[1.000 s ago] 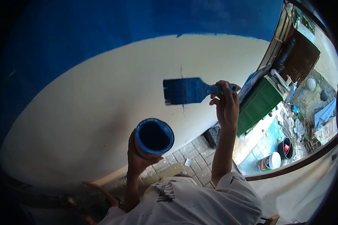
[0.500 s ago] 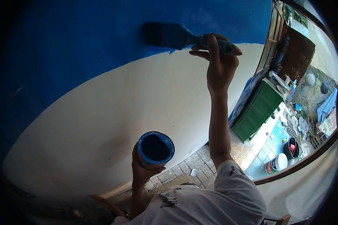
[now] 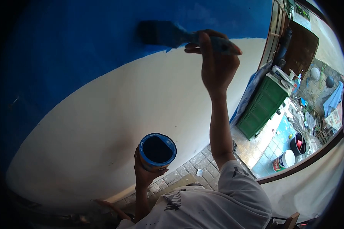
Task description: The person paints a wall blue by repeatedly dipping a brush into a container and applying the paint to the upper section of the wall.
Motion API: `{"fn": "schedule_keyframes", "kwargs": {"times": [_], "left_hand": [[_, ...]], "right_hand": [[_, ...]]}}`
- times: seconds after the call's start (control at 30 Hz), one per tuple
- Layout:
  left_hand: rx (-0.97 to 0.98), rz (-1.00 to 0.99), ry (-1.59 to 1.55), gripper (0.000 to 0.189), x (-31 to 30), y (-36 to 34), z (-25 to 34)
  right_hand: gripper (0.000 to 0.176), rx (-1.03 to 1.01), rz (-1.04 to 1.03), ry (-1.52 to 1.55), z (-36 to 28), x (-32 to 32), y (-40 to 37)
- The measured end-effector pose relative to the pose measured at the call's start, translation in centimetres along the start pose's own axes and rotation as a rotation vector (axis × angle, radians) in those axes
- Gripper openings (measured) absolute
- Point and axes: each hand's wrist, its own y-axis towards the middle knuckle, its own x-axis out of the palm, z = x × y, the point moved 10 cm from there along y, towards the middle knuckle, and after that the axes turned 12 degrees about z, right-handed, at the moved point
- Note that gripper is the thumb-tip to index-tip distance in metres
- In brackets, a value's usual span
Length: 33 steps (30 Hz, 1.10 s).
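Observation:
Raised against the wall, my right hand (image 3: 221, 65) is closed around the handle of a broad paintbrush (image 3: 168, 34). Its dark bristles lie on or very close to the blue painted part of the wall (image 3: 84, 45), just above the edge where blue meets white. My left hand (image 3: 146, 174) grips a paint can (image 3: 158, 149) from the side, low in front of my body. The can has a blue-smeared rim and holds dark paint; it is tilted a little so its inside shows. Below the blue, the wall is white (image 3: 114, 114).
A green cabinet (image 3: 262, 107) stands outside on the right, with items on top. Near it are a white-lidded paint bucket (image 3: 284, 159) and a black bucket (image 3: 299, 144). Grey paving (image 3: 181, 173) runs along the wall's foot. A window frame (image 3: 302, 162) borders the opening.
My right hand has moved the paintbrush slightly left and it stays near the paint edge. The left hand and the paint can have hardly moved.

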Motion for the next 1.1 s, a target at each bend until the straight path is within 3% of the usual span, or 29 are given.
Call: {"fn": "schedule_keyframes", "kwargs": {"times": [0.13, 0.2, 0.27, 0.33, 0.37, 0.43, 0.53, 0.67, 0.83, 1.07, 1.1], "left_hand": [[-0.030, 0.006, -0.051, 0.132, 0.3, -0.1, 0.2], [-0.017, 0.002, -0.014, 0.132, 0.2, -0.2, -0.1], [-0.024, -0.003, -0.014, 0.132, 0.1, -0.1, -0.1], [-0.033, -0.011, -0.014, 0.131, 0.2, -0.2, -0.2], [-0.032, -0.007, -0.014, 0.131, 0.1, -0.2, -0.2], [-0.030, 0.004, -0.014, 0.131, -0.1, -0.4, -0.2], [-0.024, 0.035, -0.005, 0.130, -0.2, -0.3, 0.0], [-0.053, 0.016, -0.031, 0.129, 0.0, -0.5, -0.3], [-0.028, 0.000, -0.011, 0.129, 0.3, -0.5, -0.2], [-0.033, -0.018, -0.069, 0.129, 1.2, -1.1, 0.4], [-0.026, -0.019, -0.067, 0.129, 1.3, -1.1, 0.2]], "right_hand": [[0.014, -0.031, 0.134, -0.202, -0.1, -2.7, 0.4], [0.012, -0.340, 0.064, -0.339, -3.2, -1.7, -1.0], [0.028, -0.485, -0.051, -0.282, -4.9, -0.1, -3.0], [0.028, -0.664, -0.263, -0.319, -5.7, 2.3, -5.1], [0.028, -0.664, -0.258, -0.320, -5.2, 2.0, -5.6], [0.030, -0.641, -0.456, -0.316, -3.4, 2.8, -7.3], [0.028, -0.587, -0.499, -0.295, -4.5, 1.3, -5.7], [0.038, -0.702, -0.402, -0.313, -5.8, 1.0, -2.9], [0.032, -0.651, -0.586, -0.336, -3.3, 1.9, -5.3], [0.028, -0.678, -0.463, -0.258, -5.0, 2.2, -3.3], [0.029, -0.687, -0.533, -0.210, -4.8, 2.7, -3.9]]}}
